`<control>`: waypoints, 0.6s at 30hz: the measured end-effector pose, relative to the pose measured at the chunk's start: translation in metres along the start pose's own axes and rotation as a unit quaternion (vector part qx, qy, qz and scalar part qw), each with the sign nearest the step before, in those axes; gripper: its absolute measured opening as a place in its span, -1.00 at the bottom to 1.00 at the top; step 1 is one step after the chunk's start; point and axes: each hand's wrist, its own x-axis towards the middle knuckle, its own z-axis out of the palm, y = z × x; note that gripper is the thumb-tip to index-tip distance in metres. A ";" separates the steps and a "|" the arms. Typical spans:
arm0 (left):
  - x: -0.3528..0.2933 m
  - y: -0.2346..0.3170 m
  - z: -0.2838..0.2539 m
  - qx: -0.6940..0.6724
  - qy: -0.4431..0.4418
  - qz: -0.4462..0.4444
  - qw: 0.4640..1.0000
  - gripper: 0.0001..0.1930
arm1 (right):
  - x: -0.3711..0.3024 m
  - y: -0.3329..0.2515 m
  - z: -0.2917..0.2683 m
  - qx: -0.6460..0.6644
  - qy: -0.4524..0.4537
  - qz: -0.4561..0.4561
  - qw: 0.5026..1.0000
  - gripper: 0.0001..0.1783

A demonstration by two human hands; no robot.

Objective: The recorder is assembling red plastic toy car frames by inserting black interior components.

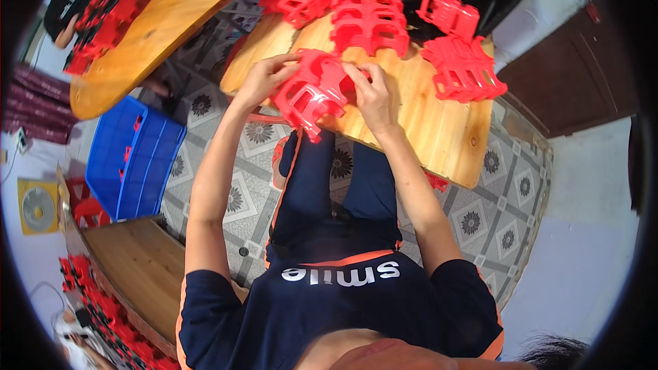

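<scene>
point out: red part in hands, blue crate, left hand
red part (317,92), head view, on its middle ribbed face
blue crate (133,157), head view, on its near side wall
left hand (264,79), head view, on the back of the hand

No screens or signs show. At the far left edge, on the pale floor beside the blue crate, lies a square yellow sleeve with a round silver disc showing in its middle; it is flat and small, and any print on it is too blurred to tell. The blue crate itself is a rectangular plastic bin, open at the top, with a few red pieces inside, standing on the patterned floor between two wooden tabletops. White lettering runs across the dark shirt at the near middle. No other packages or labels can be told.
</scene>
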 end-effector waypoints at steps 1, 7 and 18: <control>0.008 -0.019 0.002 -0.033 0.058 0.052 0.996 -0.66 | 0.002 0.001 -0.005 -0.007 0.002 0.004 1.000 -0.62; 0.044 -0.016 -0.007 0.065 0.220 0.045 0.972 -0.63 | -0.016 0.014 -0.056 0.139 0.018 0.252 0.957 -0.62; -0.049 0.059 0.122 -0.478 0.057 0.111 0.869 0.07 | 0.033 0.003 -0.103 0.368 -0.268 0.339 0.824 -0.69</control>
